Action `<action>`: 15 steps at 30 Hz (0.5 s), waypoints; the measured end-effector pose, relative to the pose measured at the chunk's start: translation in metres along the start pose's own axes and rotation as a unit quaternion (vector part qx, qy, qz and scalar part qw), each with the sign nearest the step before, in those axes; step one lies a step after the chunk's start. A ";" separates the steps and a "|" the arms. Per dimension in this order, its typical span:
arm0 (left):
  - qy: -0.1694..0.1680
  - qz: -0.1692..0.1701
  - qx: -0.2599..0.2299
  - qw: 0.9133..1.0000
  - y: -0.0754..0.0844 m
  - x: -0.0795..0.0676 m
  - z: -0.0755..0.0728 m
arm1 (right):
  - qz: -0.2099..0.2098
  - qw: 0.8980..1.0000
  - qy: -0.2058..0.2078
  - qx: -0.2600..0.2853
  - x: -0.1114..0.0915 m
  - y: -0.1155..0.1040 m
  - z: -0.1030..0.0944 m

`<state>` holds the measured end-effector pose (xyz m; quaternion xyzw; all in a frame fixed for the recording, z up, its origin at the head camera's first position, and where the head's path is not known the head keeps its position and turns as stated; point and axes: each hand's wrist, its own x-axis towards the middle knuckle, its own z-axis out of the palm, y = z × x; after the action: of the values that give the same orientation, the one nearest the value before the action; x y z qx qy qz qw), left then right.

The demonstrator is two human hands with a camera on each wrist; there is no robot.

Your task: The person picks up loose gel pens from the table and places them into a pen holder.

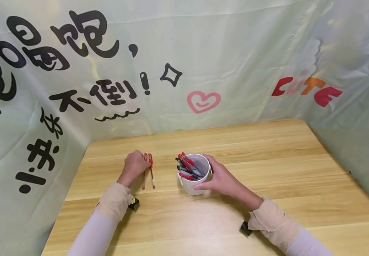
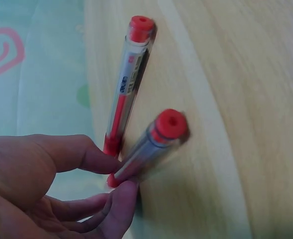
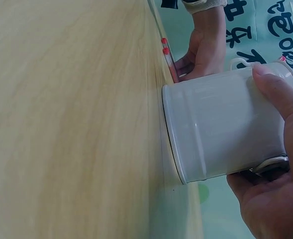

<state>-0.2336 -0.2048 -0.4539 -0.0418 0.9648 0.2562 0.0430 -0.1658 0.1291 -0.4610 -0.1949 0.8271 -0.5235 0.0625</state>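
Observation:
My left hand (image 1: 134, 165) pinches a clear-barrelled red gel pen (image 2: 148, 147) between thumb and forefinger, close to the tabletop. Right beside it lies a second red pen (image 2: 128, 82), roughly parallel, its red end plug toward the near side of the table. To the right, a white pail-shaped pen holder (image 3: 226, 124) stands on the table. My right hand (image 1: 223, 176) grips the holder from its right side, thumb across the front and fingers behind. Several red, black and grey pens (image 1: 189, 167) lean inside toward the left, ends sticking out over the rim.
The wood-grain table (image 1: 267, 153) extends widely right of the holder and toward the front. A pale printed cloth (image 1: 235, 53) hangs behind and along the sides. Each wrist carries a tan wrap (image 1: 112, 201) with a small black device (image 1: 134, 204).

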 end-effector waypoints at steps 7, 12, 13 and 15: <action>-0.023 0.011 0.001 1.000 -0.008 0.002 -0.004 | 0.000 1.000 0.001 -0.006 0.000 0.001 0.000; -0.043 0.008 -0.010 0.999 -0.012 0.001 -0.007 | 0.000 1.000 -0.001 -0.006 0.000 0.000 0.000; -0.045 0.005 -0.014 0.999 -0.013 0.001 -0.008 | 0.001 1.000 0.000 -0.006 0.000 0.000 0.000; -0.045 0.000 -0.019 0.999 -0.013 0.000 -0.011 | 0.000 1.000 0.000 -0.007 0.000 0.000 0.000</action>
<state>-0.2329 -0.2210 -0.4509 -0.0305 0.9567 0.2764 0.0859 -0.1657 0.1293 -0.4613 -0.1951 0.8307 -0.5178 0.0608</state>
